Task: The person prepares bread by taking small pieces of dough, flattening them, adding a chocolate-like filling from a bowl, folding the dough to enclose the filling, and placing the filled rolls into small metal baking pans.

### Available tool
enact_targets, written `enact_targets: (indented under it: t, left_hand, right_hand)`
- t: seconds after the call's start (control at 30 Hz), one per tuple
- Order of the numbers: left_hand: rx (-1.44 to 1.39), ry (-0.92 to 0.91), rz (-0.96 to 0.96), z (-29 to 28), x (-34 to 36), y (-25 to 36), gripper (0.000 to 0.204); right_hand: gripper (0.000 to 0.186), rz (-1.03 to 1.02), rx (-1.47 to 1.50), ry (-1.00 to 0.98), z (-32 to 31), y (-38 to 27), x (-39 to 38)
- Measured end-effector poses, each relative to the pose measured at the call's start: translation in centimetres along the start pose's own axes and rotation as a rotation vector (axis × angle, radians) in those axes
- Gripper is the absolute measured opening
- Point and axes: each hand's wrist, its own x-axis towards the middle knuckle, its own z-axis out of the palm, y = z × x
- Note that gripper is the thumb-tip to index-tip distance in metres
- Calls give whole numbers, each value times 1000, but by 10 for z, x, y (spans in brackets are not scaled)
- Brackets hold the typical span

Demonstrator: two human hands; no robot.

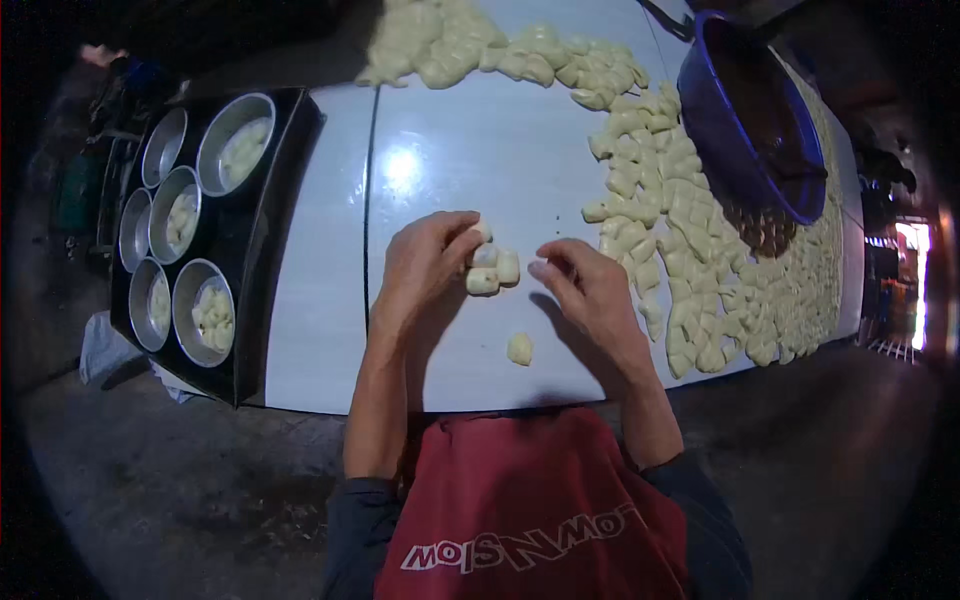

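Observation:
A small cluster of pale dough pieces rests on the white tabletop in front of me. My left hand is curled against the cluster's left side, thumb and fingers closed on a dough piece at its top. Just right of the cluster is my right hand, its fingers bent and its thumb a little apart from them. I see nothing between them. One loose dough piece lies nearer to me, apart from the others.
Many cut dough pieces cover the table's right side, with larger dough lumps at the far edge. A blue basin stands among them. At left, a dark tray holds several round metal tins, some containing dough pieces.

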Motion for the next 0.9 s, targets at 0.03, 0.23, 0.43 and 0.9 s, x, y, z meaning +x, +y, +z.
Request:
enact_targets:
  t: [0.03,0.23,0.43,0.9]
  left_hand:
    - [-54,-3,-73,-1,-1,2,43]
    - [-14,296,195,12,-11,11,39]
    - [-208,60,135,55,-52,52,24]
    - [172,-93,608,151,-30,87,20]
  right_hand:
    - [29,39,-42,-80,-1,-1,-18]
    - [28,-143,-71,-27,44,43,-84]
    - [29,289,480,132,5,65,-103]
    - [33,129,-531,644,-47,116,-118]
